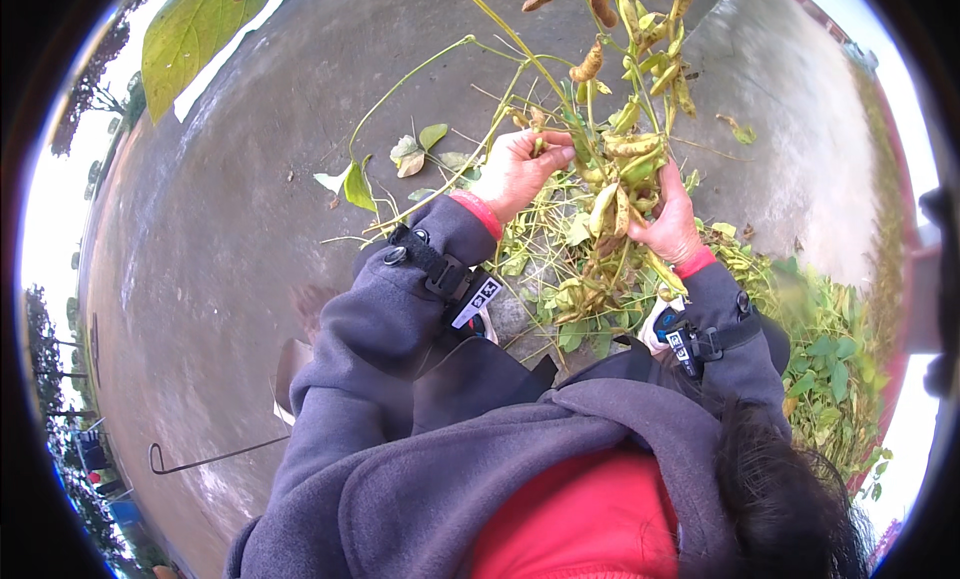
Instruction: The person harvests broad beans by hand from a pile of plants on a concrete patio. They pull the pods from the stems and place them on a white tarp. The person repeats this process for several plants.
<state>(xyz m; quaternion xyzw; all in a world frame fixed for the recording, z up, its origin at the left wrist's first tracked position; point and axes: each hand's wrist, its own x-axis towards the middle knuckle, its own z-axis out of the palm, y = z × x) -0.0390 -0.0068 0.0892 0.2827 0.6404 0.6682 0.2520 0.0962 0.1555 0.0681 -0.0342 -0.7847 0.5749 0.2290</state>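
Observation:
A soybean plant (632,147) with many yellow-green and some brown pods stands upright before me. My right hand (672,219) is wrapped round its stalk from the right, the thumb against a cluster of pods. At the left side of the plant, my left hand (525,169) pinches a small greenish bit of it between thumb and fingers; whether that is a pod or a stem end is too small to tell. A long thin leaf stalk (490,139) with a green leaf (358,187) arches past my left hand.
Stripped stems and leaves (545,249) lie on the concrete ground (240,239) between my feet. A heap of leafy plants (825,364) spreads at the right. Left of me lies a bent metal rod (215,460). A big leaf (195,44) hangs at the upper left.

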